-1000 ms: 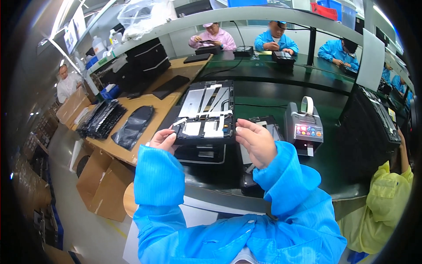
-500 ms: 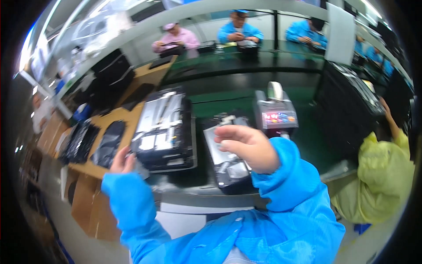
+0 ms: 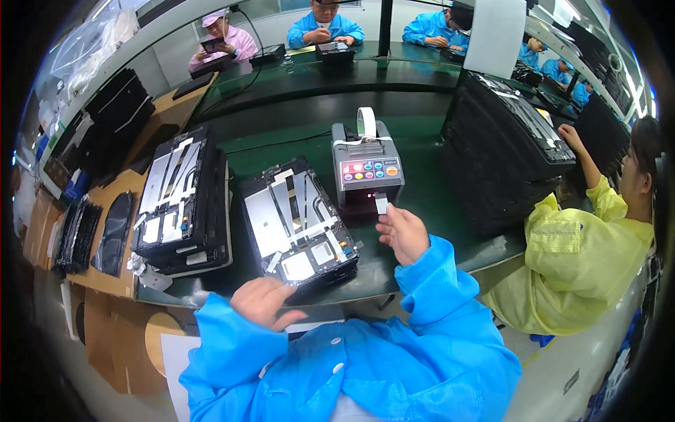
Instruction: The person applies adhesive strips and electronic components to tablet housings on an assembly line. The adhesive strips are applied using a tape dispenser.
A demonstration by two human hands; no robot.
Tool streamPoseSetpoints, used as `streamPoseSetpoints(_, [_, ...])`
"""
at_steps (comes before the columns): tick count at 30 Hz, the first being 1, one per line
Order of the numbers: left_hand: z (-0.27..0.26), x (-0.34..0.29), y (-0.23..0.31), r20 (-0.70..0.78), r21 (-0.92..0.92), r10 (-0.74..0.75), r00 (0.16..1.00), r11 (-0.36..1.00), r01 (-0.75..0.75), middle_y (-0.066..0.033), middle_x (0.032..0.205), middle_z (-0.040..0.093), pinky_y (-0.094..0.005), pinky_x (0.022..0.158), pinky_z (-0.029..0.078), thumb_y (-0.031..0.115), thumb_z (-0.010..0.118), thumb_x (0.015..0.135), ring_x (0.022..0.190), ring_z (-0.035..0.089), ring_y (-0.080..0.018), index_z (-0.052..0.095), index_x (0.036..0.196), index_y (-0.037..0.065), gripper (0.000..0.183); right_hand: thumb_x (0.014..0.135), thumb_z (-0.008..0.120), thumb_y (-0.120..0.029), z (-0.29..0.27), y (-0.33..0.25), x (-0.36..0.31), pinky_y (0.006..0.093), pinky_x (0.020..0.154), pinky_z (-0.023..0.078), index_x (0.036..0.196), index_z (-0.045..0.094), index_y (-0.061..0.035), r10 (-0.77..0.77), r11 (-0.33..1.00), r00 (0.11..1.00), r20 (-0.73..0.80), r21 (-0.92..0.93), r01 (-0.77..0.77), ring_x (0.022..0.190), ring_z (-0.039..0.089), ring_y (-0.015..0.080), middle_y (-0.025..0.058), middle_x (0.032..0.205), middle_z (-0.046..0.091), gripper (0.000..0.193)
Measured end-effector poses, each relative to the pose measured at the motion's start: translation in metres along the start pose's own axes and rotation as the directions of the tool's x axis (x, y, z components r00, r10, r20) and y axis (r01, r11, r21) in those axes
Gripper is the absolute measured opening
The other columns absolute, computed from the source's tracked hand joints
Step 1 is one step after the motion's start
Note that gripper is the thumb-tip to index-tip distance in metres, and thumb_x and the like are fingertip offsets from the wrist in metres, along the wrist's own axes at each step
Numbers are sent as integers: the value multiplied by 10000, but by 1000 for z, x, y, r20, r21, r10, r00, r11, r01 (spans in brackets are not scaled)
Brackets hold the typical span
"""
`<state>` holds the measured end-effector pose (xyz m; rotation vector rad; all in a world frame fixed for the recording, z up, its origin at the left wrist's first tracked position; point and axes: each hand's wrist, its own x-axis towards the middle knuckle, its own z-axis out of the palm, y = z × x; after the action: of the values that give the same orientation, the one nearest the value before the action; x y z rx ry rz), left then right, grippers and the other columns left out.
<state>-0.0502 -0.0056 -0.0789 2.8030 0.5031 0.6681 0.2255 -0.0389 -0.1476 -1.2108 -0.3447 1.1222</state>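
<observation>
Right hand (image 3: 406, 238) pinches whitish rectangular tape strip (image 3: 381, 203) at grey boxy dispenser (image 3: 367, 166); best pulled straight, edge-held. Left hand (image 3: 261, 301) half-open, seemingly empty.

Head view, one: wide fisheye, upright, worn on your head, left of a side-by-side pair. Faces down and forward across your desk (image 3: 436, 204); your left hand (image 3: 266, 302) and right hand (image 3: 406, 235) near, below centre; seated co-workers (image 3: 325, 28) farther off, along the top.

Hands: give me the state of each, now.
Left hand: open, thumb apart, nothing visibly held.
Right hand: closed, pinching the pale tape tab at the dispenser.
</observation>
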Motion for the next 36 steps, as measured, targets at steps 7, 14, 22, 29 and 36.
streamPoseSetpoints(7, [24, 13, 16, -90, 225, 56, 994, 974, -34, -131, 866, 575, -398, 760, 440, 239, 733, 512, 874, 534, -319, 580, 892, 9, 470, 839, 503, -128, 0, 6, -16, 216, 561, 439, 894, 527, 22, -284, 955, 957, -57, 71, 288, 662, 531, 112, 70, 773, 562, 161])
streamPoseSetpoints(14, [50, 28, 18, -52, 242, 66, 996, 969, -51, -137, 979, 543, -459, 836, 397, 246, 740, 500, 987, 478, -340, 586, 931, 40, 502, 808, 548, -79, -13, -4, -39, 204, 575, 436, 886, 528, 14, -341, 897, 889, 306, -175, 405, 684, 532, 93, 60, 803, 578, 123])
streamPoseSetpoints(22, [58, 26, 16, -93, 283, 112, 989, 956, -81, -123, 974, 547, -452, 837, 395, 226, 734, 510, 969, 489, -315, 587, 943, 60, 486, 741, 597, -37, -6, -18, -39, 235, 593, 452, 832, 552, 1, -540, 538, 641, 545, -362, 761, 727, 544, 159, 103, 887, 531, 109])
streamPoseSetpoints(29, [60, 32, 15, -82, 301, -23, 996, 952, 47, -116, 981, 536, -459, 865, 368, 225, 731, 520, 990, 475, -305, 589, 939, 76, 467, 727, 605, -50, 5, -28, -38, 256, 582, 458, 820, 559, -7, -417, 427, 579, 701, -411, 805, 663, 554, 190, 102, 843, 529, 112])
streamPoseSetpoints(36, [50, 33, 21, -249, -72, -145, 958, 989, 131, -95, 851, 578, -414, 831, 386, 127, 729, 530, 944, 476, -318, 611, 816, 31, 324, 717, 600, -141, 19, -34, -45, 344, 607, 444, 758, 571, -63, -175, 154, 400, 899, -377, 913, 735, 529, 246, 76, 761, 526, 93])
